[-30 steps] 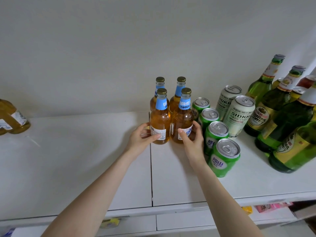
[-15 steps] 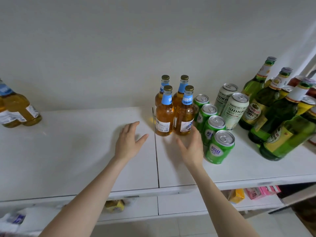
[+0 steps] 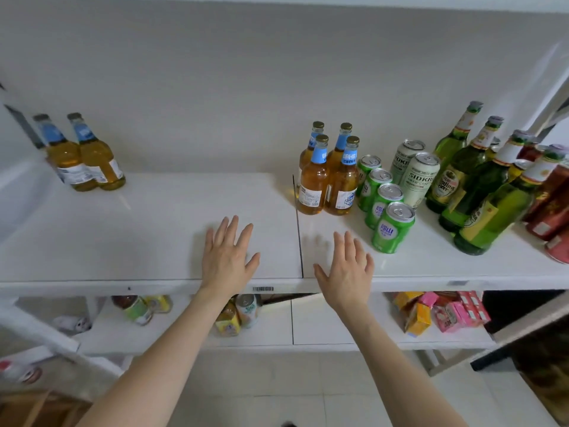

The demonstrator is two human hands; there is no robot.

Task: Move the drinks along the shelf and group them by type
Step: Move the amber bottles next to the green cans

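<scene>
Several amber bottles with blue neck labels [image 3: 328, 177] stand together at the middle of the white shelf [image 3: 154, 229]. Two more of the same kind [image 3: 83, 155] stand at the far left. Right of the middle group come a row of green cans [image 3: 385, 204], two white cans [image 3: 415, 171], then green glass bottles [image 3: 480, 186] and red cans [image 3: 551, 204]. My left hand [image 3: 229, 257] and my right hand [image 3: 346, 268] hover open, palms down, over the shelf's front edge, holding nothing.
A lower shelf [image 3: 323, 328] holds small bottles and cans [image 3: 234, 312] and pink and yellow cartons [image 3: 443, 312]. The back wall is plain white. A white post [image 3: 551, 100] slants at the far right. Bare shelf surface lies between the two bottle groups.
Both hands have let go of the middle amber bottles and drawn back to the shelf's front edge. The view has pulled back and shows the two bottles at the left.
</scene>
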